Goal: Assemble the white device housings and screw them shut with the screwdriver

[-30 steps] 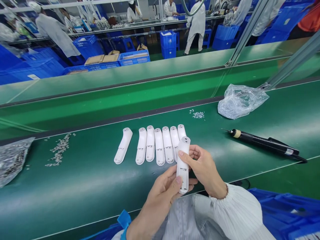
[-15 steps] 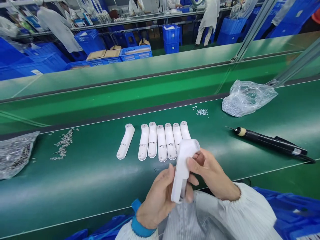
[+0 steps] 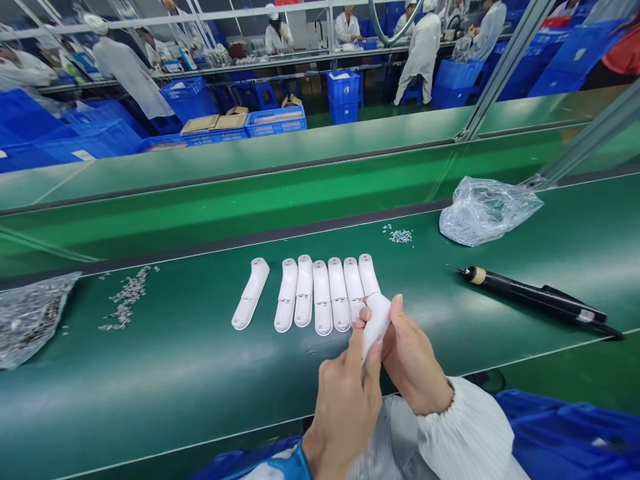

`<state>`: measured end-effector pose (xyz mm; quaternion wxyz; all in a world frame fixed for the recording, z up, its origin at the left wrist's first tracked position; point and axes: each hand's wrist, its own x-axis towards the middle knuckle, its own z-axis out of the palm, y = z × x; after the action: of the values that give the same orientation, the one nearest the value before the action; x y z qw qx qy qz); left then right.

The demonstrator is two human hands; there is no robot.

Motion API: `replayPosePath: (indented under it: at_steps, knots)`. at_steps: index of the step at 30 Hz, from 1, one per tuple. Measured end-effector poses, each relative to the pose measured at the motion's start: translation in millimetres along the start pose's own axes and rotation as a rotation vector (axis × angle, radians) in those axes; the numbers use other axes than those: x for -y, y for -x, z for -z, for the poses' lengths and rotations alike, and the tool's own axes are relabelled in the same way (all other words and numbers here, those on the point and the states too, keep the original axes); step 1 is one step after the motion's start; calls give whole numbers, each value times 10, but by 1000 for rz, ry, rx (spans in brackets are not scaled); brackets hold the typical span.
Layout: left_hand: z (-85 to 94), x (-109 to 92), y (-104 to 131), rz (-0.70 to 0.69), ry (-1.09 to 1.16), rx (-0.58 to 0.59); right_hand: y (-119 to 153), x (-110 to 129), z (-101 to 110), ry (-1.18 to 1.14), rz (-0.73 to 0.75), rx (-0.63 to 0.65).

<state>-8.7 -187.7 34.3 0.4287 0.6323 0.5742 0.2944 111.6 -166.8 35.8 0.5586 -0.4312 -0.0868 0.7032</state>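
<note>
Green conveyor belt (image 3: 200,373) spans my head view; over it, left hand (image 3: 347,393) and right hand (image 3: 413,360) both have fingers closed on one curved white plastic housing (image 3: 377,323) between them, neither nearer, its long axis slanting forward and slightly rightward.

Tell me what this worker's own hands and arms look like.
Both hands are bare, without gloves. The right hand comes out of a loose white sleeve, gathered at the cuff. The left hand has a bright blue band at the wrist; little of that arm's sleeve shows.
</note>
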Motion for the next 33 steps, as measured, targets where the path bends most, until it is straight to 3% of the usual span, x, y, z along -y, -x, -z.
replayPosePath:
  at_steps: [2, 5, 7, 9, 11, 16, 18, 20, 21, 24, 25, 27, 29, 31, 33]
  knots:
    - [22, -33, -32, 137, 146, 38, 29, 3, -10, 37, -19, -23]
    - [113, -66, -111, 496, 582, 290, 99, 40, 4, 97, -12, 4]
    - [176, -53, -146, 630, 854, 462, 138, 59, 27, 142, 7, 41]
    - [211, -24, -154, 617, 998, 549, 158, 52, 54, 219, 44, 66]
    - [215, 1, -150, 576, 1021, 557, 161, 13, 74, 273, 98, 44]
    - [254, -23, -179, 654, 900, 570, 138, -113, 73, 272, 97, 12]
    - [374, -32, -220, 569, 753, 576, 127, -97, 114, 328, 106, 34]
    - [591, 17, -293, 361, 455, 415, 109, 6, 246, 467, 190, -12]
    - [734, 76, -348, 251, 245, 256, 97, 99, 357, 579, 267, -72]
    - [1244, 403, -577, 36, -440, -306, 28, 534, 871, 1012, 610, -434]
    - [1410, 546, -663, 1, -601, -406, -7, 718, 1088, 1148, 673, -560]
    - [1680, 827, -813, -51, -771, -454, -94, 1098, 1546, 1446, 763, -727]
    - [1814, 1043, -900, -93, -787, -414, -190, 1436, 1975, 1695, 883, -717]
    - [1792, 1156, -908, -119, -762, -382, -272, 1674, 2309, 1785, 782, -719]
    - [1645, 1184, -862, -141, -750, -379, -320, 1789, 2516, 1803, 585, -602]
